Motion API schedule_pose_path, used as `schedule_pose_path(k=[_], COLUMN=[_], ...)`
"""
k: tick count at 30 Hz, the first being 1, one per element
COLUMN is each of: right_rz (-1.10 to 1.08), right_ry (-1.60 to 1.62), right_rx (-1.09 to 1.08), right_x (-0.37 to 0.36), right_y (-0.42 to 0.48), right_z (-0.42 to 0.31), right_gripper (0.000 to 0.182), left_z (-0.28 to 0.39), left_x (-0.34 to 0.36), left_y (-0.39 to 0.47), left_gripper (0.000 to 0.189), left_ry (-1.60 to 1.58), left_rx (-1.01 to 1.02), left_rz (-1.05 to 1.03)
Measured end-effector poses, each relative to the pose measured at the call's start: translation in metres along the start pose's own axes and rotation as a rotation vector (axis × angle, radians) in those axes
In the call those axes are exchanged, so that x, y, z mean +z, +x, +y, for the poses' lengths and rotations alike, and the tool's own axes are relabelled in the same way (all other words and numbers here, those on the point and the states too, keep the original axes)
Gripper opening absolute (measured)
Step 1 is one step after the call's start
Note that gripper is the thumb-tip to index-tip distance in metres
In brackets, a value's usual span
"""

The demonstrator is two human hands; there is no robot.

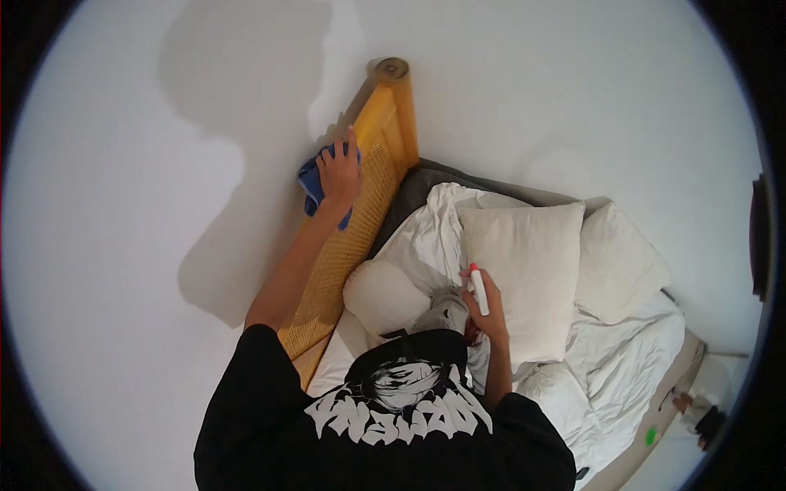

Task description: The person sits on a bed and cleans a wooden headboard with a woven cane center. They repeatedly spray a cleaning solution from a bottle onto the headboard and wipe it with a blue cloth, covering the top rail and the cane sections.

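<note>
My left hand (341,175) presses a blue cloth (312,184) onto the top rail of a yellow wooden headboard (376,113). The cloth is bunched under my palm and hangs over both sides of the rail. Woven cane (350,236) fills the headboard's panel, and a round post (402,104) stands at its far end. Lower and to the right, my right hand (491,313) grips a spray bottle with a white head (479,293) and a red nozzle. Most of the bottle's body is hidden by my hand; a reddish part shows below.
Below the headboard, a bed with rumpled white sheets (626,350) carries a large square pillow (522,276), another pillow (620,264) and a rounded cushion (384,294). White walls (552,80) meet behind the post. A green object (651,436) lies beyond the bed at right.
</note>
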State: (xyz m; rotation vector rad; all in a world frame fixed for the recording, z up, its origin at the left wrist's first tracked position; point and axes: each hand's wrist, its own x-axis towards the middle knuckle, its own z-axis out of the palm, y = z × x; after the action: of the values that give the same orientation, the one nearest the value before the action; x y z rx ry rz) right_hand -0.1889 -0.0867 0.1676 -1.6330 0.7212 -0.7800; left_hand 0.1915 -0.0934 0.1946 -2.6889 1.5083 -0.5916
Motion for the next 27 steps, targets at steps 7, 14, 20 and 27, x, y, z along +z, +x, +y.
schedule_pose_path(k=[7,14,20,27], right_rz=[0.107,-0.006,-0.101,-0.442], right_ry=[-0.045,-0.026,0.008,0.157], right_rx=[0.118,0.17,0.06,-0.072], right_x=[-0.034,-0.041,-0.036,-0.006], right_y=[0.022,0.024,0.037,0.042], right_z=[-0.017,-0.013,-0.028,-0.041], right_gripper=[0.031,0.037,0.031,0.039], left_z=[0.039,0.019,0.007,-0.021], left_x=[0.04,0.048,-0.005,-0.124], left_y=[0.117,0.113,0.022,-0.193], left_gripper=[0.093,0.061,0.049,0.044], left_ry=[-0.088,-0.241,-0.384,-0.245], left_rx=[-0.033,-0.016,-0.128,-0.334], left_rz=[0.112,0.197,0.083,0.128])
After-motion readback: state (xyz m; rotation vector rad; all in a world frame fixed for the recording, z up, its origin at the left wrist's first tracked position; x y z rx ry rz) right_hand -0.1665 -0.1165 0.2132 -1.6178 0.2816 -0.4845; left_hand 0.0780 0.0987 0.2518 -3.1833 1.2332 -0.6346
